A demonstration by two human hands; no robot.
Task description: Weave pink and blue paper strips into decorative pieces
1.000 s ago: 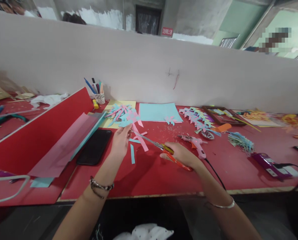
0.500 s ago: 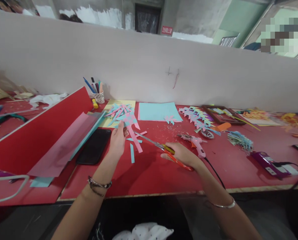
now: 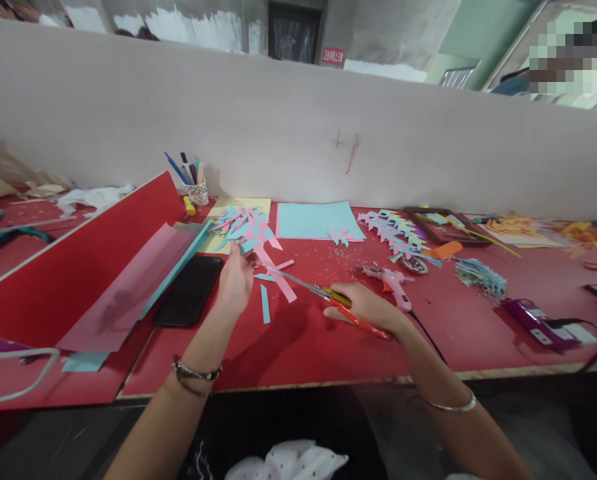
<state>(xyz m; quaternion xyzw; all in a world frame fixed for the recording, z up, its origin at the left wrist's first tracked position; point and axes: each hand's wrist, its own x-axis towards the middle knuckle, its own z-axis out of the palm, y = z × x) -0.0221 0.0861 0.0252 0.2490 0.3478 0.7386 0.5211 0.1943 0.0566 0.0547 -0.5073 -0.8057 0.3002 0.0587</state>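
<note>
My left hand (image 3: 235, 283) is closed on a woven piece of pink and blue paper strips (image 3: 258, 233), held above the red table. From this piece a long pink strip (image 3: 283, 283) hangs down to the right. My right hand (image 3: 363, 307) is wrapped round the red and yellow handles of a pair of scissors (image 3: 320, 291). The scissor blades point left and cross the pink strip; whether they touch it I cannot tell. Below the piece lie loose pink and blue strips (image 3: 265, 304). Behind it, more cut strips (image 3: 228, 220) rest on yellow paper.
Pink and blue sheets (image 3: 313, 221) lie by the white partition (image 3: 278, 133). A pink glue gun (image 3: 389, 281) lies right of my right hand, with folded paper chains (image 3: 391, 233) behind. To the left are a black phone (image 3: 189, 293), a red board (image 3: 78, 247) and a pen cup (image 3: 197, 193).
The hanging pink strip has swung to the right, its lower end now farther over. Both hands keep nearly the same places, still holding the paper piece and the scissors.
</note>
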